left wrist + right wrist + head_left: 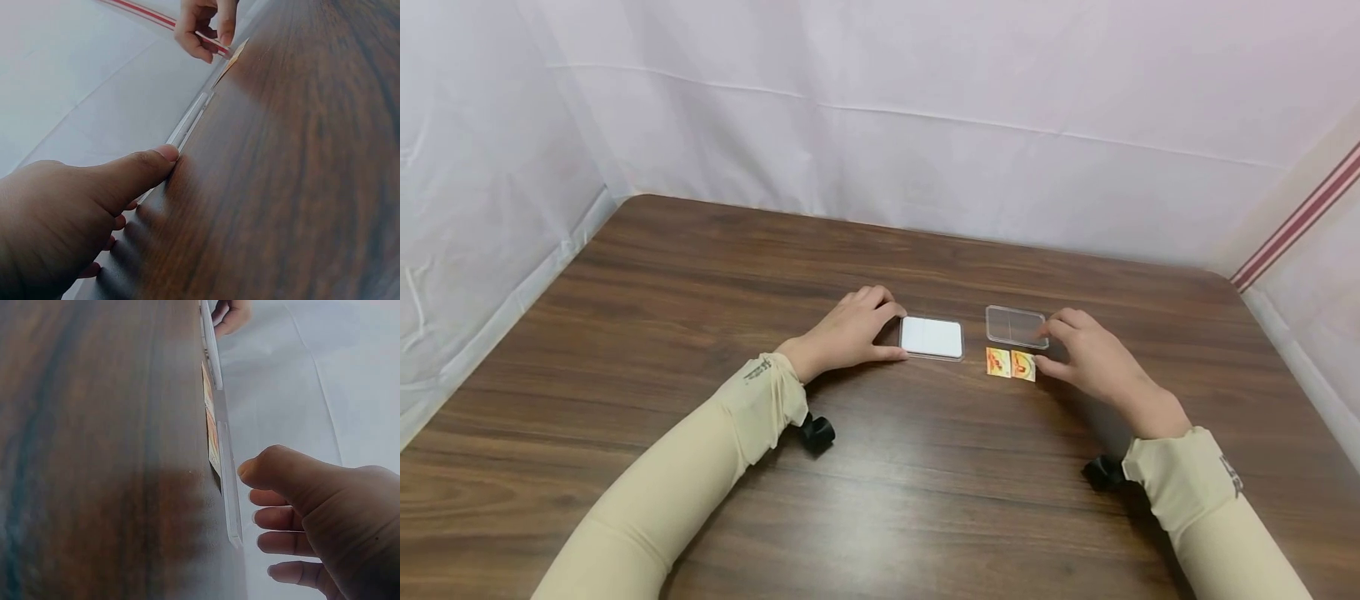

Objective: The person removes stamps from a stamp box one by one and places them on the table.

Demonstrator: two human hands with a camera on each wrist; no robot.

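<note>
A white rectangular case (931, 337) lies flat at the middle of the brown table (700, 275). My left hand (898, 332) grips its left end between thumb and fingers; the left wrist view shows the thumb (159, 159) against the case's thin edge (187, 122). To its right lies a clear plastic lid (1017, 327), and two small orange cards (1010, 364) sit just in front of the lid. My right hand (1045, 346) rests beside them with relaxed fingers. Its index finger touches the lid's right edge and its thumb touches the right card. In the right wrist view the thumb (250, 469) is next to the lid (228, 487) and the cards (211, 431).
White cloth walls (880, 125) surround the table at the back and both sides. A red-striped band (1300, 221) runs along the right wall. Black wrist cameras (816, 433) sit under both beige sleeves.
</note>
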